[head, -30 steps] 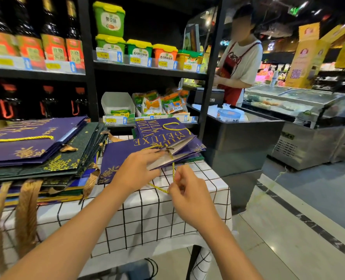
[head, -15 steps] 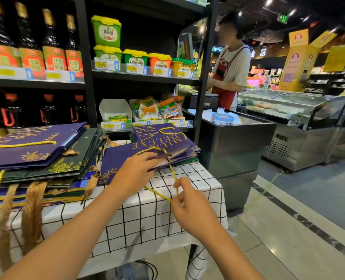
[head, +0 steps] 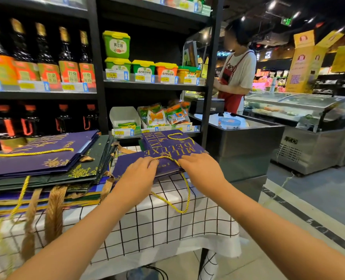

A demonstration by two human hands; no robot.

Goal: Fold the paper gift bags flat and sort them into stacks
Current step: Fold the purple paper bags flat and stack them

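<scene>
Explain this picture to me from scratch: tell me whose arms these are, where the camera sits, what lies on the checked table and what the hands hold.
There is no machine here. A person wears a camera on the head, so you look forward and down along their own arms. The left hand and right hand lie on a flat purple gift bag printed MILK DELUXE, fingers fairly straight, apparently flattening it rather than gripping it. One of its yellow cord handles hangs over the edge of the table, which has a checked cloth. To the left lies a taller stack of folded bags, purple on dark green. Behind are shop shelves.
</scene>
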